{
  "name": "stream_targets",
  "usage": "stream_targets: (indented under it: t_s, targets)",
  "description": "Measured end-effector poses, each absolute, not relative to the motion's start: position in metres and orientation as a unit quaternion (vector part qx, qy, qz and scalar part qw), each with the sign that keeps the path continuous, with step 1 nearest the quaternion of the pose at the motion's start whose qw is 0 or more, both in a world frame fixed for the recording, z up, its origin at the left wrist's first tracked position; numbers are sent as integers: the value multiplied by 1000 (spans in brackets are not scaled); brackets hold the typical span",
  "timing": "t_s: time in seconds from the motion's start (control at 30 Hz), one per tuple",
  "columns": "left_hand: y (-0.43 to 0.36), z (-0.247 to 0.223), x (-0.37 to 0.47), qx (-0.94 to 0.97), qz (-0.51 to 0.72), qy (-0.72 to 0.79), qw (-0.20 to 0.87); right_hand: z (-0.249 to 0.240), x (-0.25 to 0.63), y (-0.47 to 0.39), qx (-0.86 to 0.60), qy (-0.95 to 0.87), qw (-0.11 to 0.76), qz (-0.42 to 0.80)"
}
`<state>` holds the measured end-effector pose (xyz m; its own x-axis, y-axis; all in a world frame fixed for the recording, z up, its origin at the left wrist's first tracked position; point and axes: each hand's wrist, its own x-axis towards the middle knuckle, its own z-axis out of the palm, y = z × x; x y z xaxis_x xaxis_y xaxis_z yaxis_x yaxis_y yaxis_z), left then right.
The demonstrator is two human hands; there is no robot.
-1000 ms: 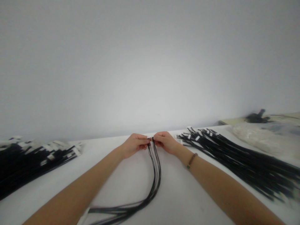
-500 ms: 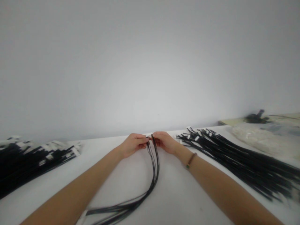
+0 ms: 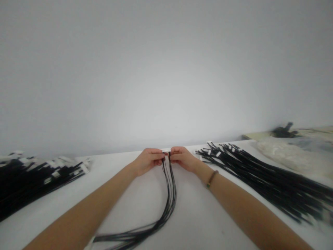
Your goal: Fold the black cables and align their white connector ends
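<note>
I see the left hand (image 3: pixel 149 161) and right hand (image 3: pixel 182 159) just apart near the white tabletop's (image 3: pixel 205 222) far edge, each pinching upper ends of a loose bundle of thin black cables (image 3: pixel 163 220), which curves away from that edge, leftward. I make out heaped black cables with white connectors (image 3: pixel 23 187) left, fanned black cables with white tips (image 3: pixel 260 178) right.

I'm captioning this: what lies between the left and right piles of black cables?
The head view shows both forearms, the left hand, the right hand and the black wires they hold, over the white table.
</note>
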<state>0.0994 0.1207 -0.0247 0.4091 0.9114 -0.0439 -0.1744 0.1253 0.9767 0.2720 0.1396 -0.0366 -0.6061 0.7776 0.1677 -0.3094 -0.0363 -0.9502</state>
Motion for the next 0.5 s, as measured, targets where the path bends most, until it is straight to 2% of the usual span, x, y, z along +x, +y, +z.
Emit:
stream_targets:
  t_s: [0.5]
  targets:
    - [121,-25,101,517,407,350,667,-37,272,140,-211,-568,399,689]
